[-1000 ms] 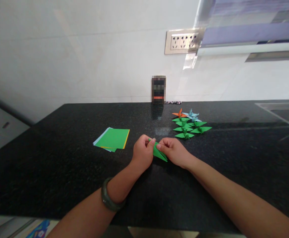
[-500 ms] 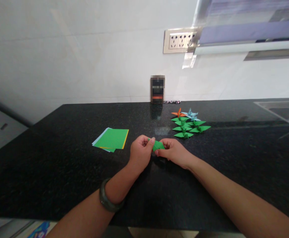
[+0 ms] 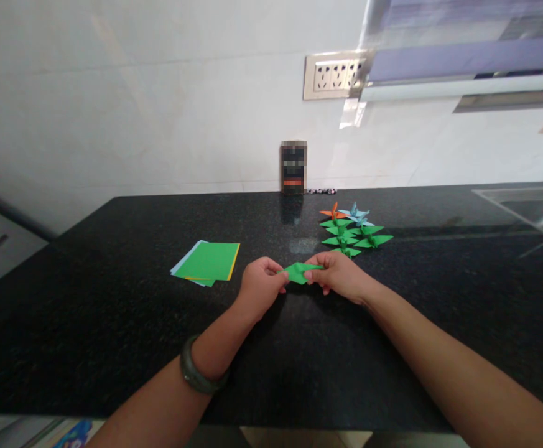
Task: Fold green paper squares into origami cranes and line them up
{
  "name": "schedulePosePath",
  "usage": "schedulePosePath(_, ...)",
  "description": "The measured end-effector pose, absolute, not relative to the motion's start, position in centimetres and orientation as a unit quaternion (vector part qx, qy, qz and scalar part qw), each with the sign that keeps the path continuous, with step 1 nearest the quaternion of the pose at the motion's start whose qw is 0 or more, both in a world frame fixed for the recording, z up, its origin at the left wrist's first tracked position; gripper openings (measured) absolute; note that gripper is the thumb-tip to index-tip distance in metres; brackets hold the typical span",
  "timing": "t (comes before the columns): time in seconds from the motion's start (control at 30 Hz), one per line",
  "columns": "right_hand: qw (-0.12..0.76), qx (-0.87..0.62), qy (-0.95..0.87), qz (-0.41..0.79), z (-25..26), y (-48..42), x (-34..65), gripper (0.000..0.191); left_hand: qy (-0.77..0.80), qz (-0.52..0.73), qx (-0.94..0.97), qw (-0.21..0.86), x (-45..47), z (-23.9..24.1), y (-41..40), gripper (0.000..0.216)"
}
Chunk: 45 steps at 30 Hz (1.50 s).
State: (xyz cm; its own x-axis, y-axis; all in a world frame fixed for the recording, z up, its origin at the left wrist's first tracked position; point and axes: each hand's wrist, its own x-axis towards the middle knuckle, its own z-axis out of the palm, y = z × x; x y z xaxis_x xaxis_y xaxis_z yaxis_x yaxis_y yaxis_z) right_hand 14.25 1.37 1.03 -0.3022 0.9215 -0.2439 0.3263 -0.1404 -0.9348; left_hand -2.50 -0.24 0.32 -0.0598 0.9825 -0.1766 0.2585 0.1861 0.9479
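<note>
A folded piece of green origami paper [image 3: 296, 272] is stretched between my two hands over the dark countertop. My left hand [image 3: 262, 281] pinches its left end between thumb and fingers. On the other side, my right hand [image 3: 335, 274] grips the right part, with the thumb on the near face. The paper has long pointed ends and a wider middle; parts of it are hidden by my fingers. Just beyond my right hand lie several folded green paper cranes [image 3: 368, 241], the nearest partly covered by that hand.
A stack of square paper sheets [image 3: 210, 260], green on top, lies to the left. An orange crane [image 3: 334, 212] and light blue cranes [image 3: 357, 214] sit behind the green ones. A phone-like dark object [image 3: 293, 168] leans on the wall beside a beaded strap [image 3: 322, 191].
My right hand has shifted slightly right and up, now gripping the folded paper farther along. More of the green paper shows between the hands. The view has shifted slightly.
</note>
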Motion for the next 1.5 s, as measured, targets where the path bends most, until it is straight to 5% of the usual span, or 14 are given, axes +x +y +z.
schedulePosePath(0.13, 0.254, -0.567, -0.583, 0.524, 0.4, 1.6, 14.0, 0.004, 0.632, 0.324, 0.564, 0.421, -3.1, 0.1, -0.1, 0.018)
schedulePosePath(0.4, 0.208, -0.585, -0.606, 0.497, 0.3, 1.5, 13.4, 0.011, 0.519, 0.189, 0.827, 0.101, -3.1, 0.2, -0.5, 0.012)
schedulePosePath(0.6, 0.204, -0.59, -0.627, 0.467, -0.2, 1.4, 13.2, 0.006, 0.445, 0.154, 0.869, 0.152, -3.0, -0.2, -0.3, 0.017)
schedulePosePath(0.9, 0.103, -0.632, -0.75, 0.164, 0.4, 1.3, 13.2, 0.017, 0.466, 0.176, 0.849, 0.175, -3.3, -0.6, -0.1, 0.01)
schedulePosePath(1.17, 0.084, -0.604, -0.776, 0.159, 1.0, 1.3, 14.8, 0.01, 0.463, 0.165, 0.856, 0.16, -3.1, 0.0, -0.7, 0.012)
schedulePosePath(1.33, 0.142, -0.386, -0.898, 0.155, 1.8, 0.5, 15.6, 0.015, 0.462, 0.154, 0.862, 0.139, -3.0, 0.1, -1.1, 0.011)
schedulePosePath(1.5, 0.127, -0.346, -0.911, 0.184, 1.0, 0.7, 15.3, 0.016, 0.472, 0.157, 0.854, 0.149, -3.1, -0.1, -1.0, 0.008)
